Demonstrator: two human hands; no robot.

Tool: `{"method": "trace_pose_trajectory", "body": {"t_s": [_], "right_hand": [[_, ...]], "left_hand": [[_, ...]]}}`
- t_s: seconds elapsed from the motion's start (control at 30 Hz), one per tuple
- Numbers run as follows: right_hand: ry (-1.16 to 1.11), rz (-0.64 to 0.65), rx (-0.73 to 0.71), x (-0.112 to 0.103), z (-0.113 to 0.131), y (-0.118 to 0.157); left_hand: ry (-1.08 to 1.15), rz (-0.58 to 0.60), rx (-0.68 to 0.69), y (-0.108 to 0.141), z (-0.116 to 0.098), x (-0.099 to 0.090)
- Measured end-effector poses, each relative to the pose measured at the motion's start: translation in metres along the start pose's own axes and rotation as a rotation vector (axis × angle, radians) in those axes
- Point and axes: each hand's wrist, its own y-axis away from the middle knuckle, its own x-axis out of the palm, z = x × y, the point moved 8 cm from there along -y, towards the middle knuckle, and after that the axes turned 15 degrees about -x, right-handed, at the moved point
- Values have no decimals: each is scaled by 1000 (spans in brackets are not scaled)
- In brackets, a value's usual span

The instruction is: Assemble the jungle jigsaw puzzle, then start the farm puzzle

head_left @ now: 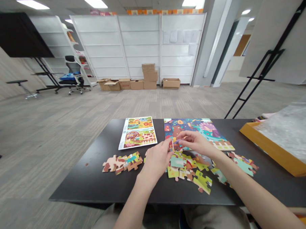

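Over the middle of the black table, my left hand is closed on a small stack of puzzle pieces, seen edge-on. My right hand meets it from the right, its thumb and fingertips pinched at the same pieces; which piece each hand bears is hard to tell. Below them lies a loose heap of green, teal and brown puzzle pieces. Brown-spotted pieces overlap in a group to the left. Another group of pieces lies right of my right forearm. A colourful puzzle board lies behind my hands.
A printed picture sheet lies at the back left of the black table. On the right stands a yellow box with clear plastic wrap. Cardboard boxes and white shelves stand across the room.
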Motion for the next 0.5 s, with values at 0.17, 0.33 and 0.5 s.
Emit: {"method": "trace_pose_trajectory", "body": {"t_s": [0.17,0.33,0.5], "right_hand": [[1,25,11,0,-5,1],[-30,22,28,0,-11,1],[5,-26,2,-4,-11,0]], "left_hand": [[4,0,3,1,-2,-1],[-1,12,-5,1,-1,-1],[-22,5,-29,-1,4,2]]}}
